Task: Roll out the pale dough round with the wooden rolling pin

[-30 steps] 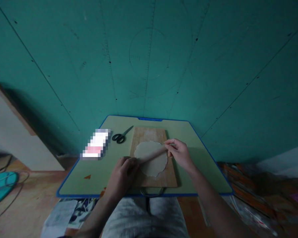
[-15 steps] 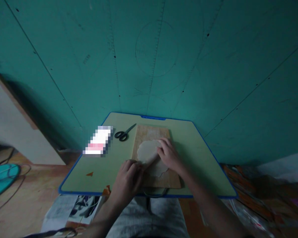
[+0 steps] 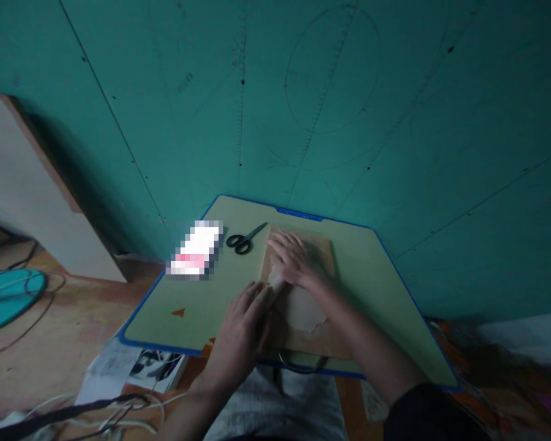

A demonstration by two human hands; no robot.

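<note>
A thin, irregular sheet of dough (image 3: 300, 309) lies on a wooden board (image 3: 316, 346). Across it, slanting between my hands, runs a pale rolling pin (image 3: 277, 285), its ends hidden under them. My left hand (image 3: 248, 312) is closed around the lower-left end, beside the board's left edge. Over the upper-right end rests my right hand (image 3: 291, 254), palm down, its fingers stretched out toward the board's far left corner and covering part of the dough.
Black-handled scissors (image 3: 244, 241) lie left of the board on the blue-rimmed table (image 3: 386, 294). A blurred-out, bright phone-like rectangle (image 3: 196, 250) is farther left. A small orange scrap (image 3: 179, 312) sits near the front left. A green wall (image 3: 202, 141) rises directly behind.
My right hand has moved forward and flattened, its fingers now reaching past the dough's far edge. The rolling pin slants more steeply. The whole view has shifted and tilted slightly.
</note>
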